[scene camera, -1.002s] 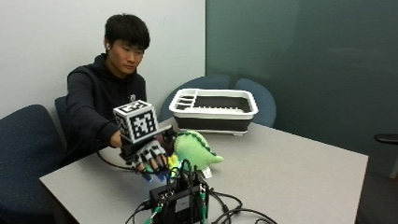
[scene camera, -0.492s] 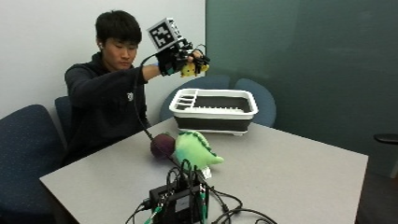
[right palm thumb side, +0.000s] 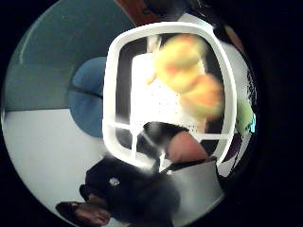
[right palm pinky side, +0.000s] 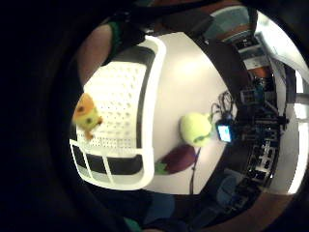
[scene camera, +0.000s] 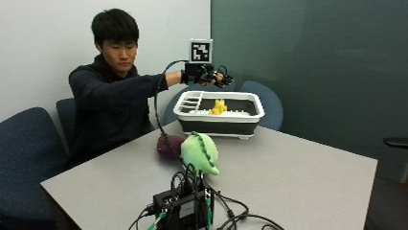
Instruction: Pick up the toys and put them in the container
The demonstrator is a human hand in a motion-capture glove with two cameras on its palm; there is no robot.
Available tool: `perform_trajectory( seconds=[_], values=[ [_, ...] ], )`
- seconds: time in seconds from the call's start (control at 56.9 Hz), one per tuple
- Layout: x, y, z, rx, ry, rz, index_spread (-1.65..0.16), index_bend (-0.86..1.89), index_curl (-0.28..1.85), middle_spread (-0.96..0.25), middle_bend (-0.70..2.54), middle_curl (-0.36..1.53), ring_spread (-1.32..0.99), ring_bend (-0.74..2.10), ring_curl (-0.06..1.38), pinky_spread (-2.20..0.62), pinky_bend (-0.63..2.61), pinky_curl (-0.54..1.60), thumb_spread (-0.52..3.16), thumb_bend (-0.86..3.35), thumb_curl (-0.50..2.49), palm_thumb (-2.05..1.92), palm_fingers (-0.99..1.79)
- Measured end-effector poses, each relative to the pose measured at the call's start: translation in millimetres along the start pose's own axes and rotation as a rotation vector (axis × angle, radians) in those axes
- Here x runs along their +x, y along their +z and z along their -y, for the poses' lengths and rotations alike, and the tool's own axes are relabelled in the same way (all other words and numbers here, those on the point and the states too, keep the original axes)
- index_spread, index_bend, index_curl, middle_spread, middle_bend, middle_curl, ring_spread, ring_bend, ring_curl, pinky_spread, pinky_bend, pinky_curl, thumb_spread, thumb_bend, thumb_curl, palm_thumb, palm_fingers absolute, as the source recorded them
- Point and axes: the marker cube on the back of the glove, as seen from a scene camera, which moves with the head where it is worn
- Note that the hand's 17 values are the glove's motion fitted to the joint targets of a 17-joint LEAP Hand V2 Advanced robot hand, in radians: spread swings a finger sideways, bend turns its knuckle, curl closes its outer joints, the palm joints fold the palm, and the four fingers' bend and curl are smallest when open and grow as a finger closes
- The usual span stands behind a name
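Observation:
My gloved right hand point(scene camera: 208, 75) hovers above the white container point(scene camera: 250, 101) at the far side of the table, fingers relaxed and holding nothing. A yellow and orange toy point(scene camera: 219, 107) is inside the container, below the hand; in the palm views the same toy point(right palm pinky side: 86, 116) point(right palm thumb side: 188, 74) appears over the container's perforated floor. A green plush toy point(scene camera: 199, 152) point(right palm pinky side: 195, 129) and a purple eggplant toy point(scene camera: 169, 145) point(right palm pinky side: 178, 159) lie together on the grey table point(scene camera: 300, 177), nearer the front.
A black device with a tangle of cables point(scene camera: 185, 208) sits at the table's front edge. Blue chairs point(scene camera: 28, 158) stand at the left and behind the container. The container's small side compartments point(scene camera: 191, 100) face the person.
The hand rose from the table beside the green toy, carried the yellow toy over the container, and let it go; the toy now sits inside the container.

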Motion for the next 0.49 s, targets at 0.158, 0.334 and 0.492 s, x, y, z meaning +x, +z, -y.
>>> perform_trajectory(
  seconds=[0.158,0.334,0.492],
  values=[
    [47,-14,-20,0.043,0.064,0.059,-0.20,0.30,0.58,-0.06,0.17,0.43,-0.11,0.47,0.16,-0.01,0.81,0.37,1.15,-0.06,0.45,0.01,-0.13],
    [134,-15,-46,0.044,0.315,0.166,-0.26,0.18,0.51,-0.03,0.16,0.38,-0.06,0.42,0.17,0.01,0.77,0.36,1.14,-0.04,0.40,-0.02,-0.09],
    [179,23,-58,-0.071,0.419,0.206,-0.26,0.12,0.44,-0.01,0.16,0.36,-0.04,0.41,0.18,0.02,0.78,0.36,1.17,-0.03,0.36,-0.02,-0.11]
  ],
)
